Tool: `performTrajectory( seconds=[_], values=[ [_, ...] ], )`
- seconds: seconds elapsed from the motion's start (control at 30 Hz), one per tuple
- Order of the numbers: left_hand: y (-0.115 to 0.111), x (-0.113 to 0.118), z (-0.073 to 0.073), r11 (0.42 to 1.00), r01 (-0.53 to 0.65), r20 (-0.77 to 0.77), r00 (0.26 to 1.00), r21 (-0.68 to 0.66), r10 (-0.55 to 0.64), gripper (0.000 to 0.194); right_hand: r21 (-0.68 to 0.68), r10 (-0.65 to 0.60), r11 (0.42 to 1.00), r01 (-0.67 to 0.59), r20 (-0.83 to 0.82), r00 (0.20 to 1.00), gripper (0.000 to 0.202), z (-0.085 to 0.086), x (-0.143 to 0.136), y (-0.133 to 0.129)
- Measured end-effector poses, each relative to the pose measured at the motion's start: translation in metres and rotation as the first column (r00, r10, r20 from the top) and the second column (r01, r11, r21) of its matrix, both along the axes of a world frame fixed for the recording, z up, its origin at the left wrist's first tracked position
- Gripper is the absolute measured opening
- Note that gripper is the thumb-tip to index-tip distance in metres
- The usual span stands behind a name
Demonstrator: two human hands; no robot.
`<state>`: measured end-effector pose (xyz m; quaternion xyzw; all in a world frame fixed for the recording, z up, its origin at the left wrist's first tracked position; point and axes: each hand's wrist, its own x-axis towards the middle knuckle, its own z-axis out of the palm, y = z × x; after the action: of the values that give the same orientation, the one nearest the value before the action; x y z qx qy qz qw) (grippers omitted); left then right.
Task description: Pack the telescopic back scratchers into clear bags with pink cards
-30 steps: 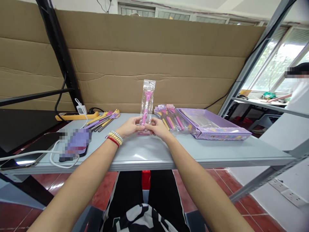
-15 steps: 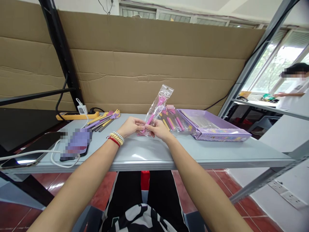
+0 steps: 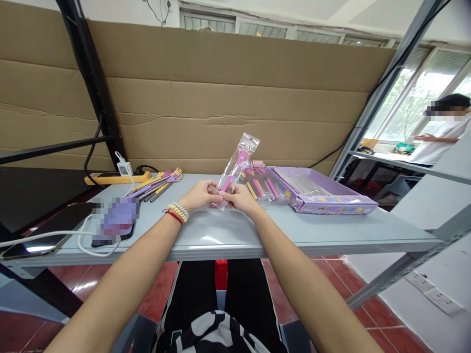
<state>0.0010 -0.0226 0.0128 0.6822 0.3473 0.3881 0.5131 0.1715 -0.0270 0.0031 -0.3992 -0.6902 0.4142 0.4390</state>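
Between my hands a clear plastic bag (image 3: pixel 247 143) stands tilted to the right, with a pink back scratcher (image 3: pixel 228 183) inside. My left hand (image 3: pixel 201 195) pinches the lower end of the bag from the left. From the right, the thumb and fingers of my right hand (image 3: pixel 240 197) pinch the same end. Just behind my right hand lie several bagged back scratchers (image 3: pixel 270 186) in pink and yellow. A pile of loose back scratchers (image 3: pixel 162 184) with yellow, purple and pink hand-shaped ends is left of my left hand.
A purple box (image 3: pixel 331 205) holding clear plastic bags sits at the right on the grey table (image 3: pixel 221 252). To the left are phones (image 3: pixel 47 235) with white cables and a yellow power strip (image 3: pixel 106 180). A cardboard sheet (image 3: pixel 228 98) stands behind. Another person (image 3: pixel 445 132) is at far right.
Both hands keep their pinch on the bag's lower end. The view has shifted slightly, and the other person's arm at the far right has moved.
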Motion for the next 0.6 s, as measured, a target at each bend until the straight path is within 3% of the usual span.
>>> performTrajectory(
  seconds=[0.2, 0.37, 0.5, 0.6],
  values=[
    [0.0006, -0.0044, 0.0056, 0.999, -0.050, -0.047, 0.998, -0.002, 0.050, 0.030, 0.008, -0.047, 0.999, 0.047, -0.010, 0.999, 0.046, -0.0068, -0.0001, 0.0068],
    [0.0008, -0.0072, 0.0067, 0.984, -0.167, -0.135, 0.978, -0.061, 0.158, 0.014, -0.036, -0.162, 0.986, 0.164, 0.048, 0.986, 0.030, -0.0092, 0.0006, 0.0103],
    [0.0035, -0.0063, 0.0070, 0.956, -0.273, -0.087, 0.960, -0.105, 0.265, 0.014, 0.094, -0.260, 0.965, 0.247, 0.181, 0.949, 0.020, -0.0080, 0.0004, 0.0079],
    [0.0095, -0.0098, 0.0074, 0.901, -0.421, -0.011, 0.906, -0.099, 0.422, 0.016, 0.241, -0.397, 0.906, 0.347, 0.205, 0.895, 0.013, -0.0071, 0.0009, 0.0047]
  ],
)
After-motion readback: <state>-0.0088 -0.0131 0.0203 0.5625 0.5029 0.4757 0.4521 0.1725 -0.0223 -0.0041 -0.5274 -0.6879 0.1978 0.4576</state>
